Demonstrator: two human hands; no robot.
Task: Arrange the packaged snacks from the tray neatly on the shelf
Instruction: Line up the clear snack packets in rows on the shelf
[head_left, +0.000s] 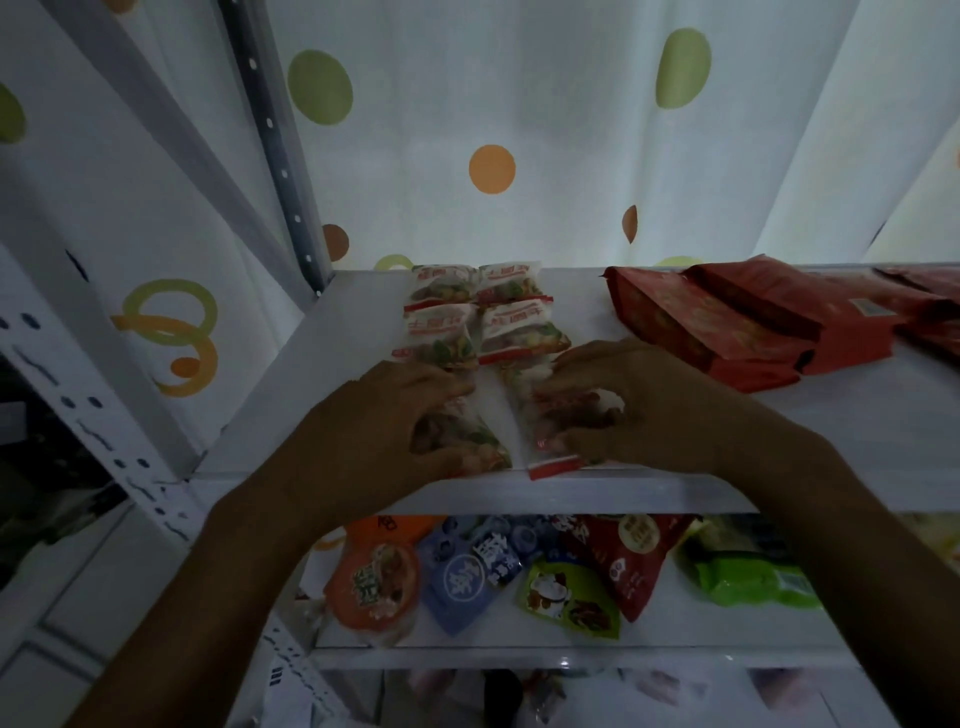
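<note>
Head view, shelf: a white upper shelf (311, 364) runs across the frame, with a dotted curtain (519, 130) hanging behind it.
Placed packets: four clear snack packets (483, 317) with red end strips lie flat toward the back in two columns, two deep, with their long axes running front to back.
Left packet (467, 441): it lies at the front of the left column, just behind the shelf's front edge, lengthways front to back and slightly slanted.
Right packet (550, 415): it lies at the front of the right column, its red end strip poking over the front edge. A narrow strip of bare shelf separates it from the left packet.
Left hand (374, 431): the fingers (436, 379) are curled over the left packet's far end with the thumb at its near end, gripping it lengthways.
Right hand (649, 410): it mirrors the left, with fingers curled over the right packet and the thumb by the red strip.
Key relation: each packet sits directly under its own hand, so neither hand is nearer. The placed rows lie straight ahead along the packets' long axes, so the likely move is a short push away from the body and a squaring-up against them.
Red bags (753, 322): they lie to the right of the right hand, near it but apart.
Lower shelf (519, 636): mixed snack bags (467, 571) lie on it.
Tray: not in view.
</note>
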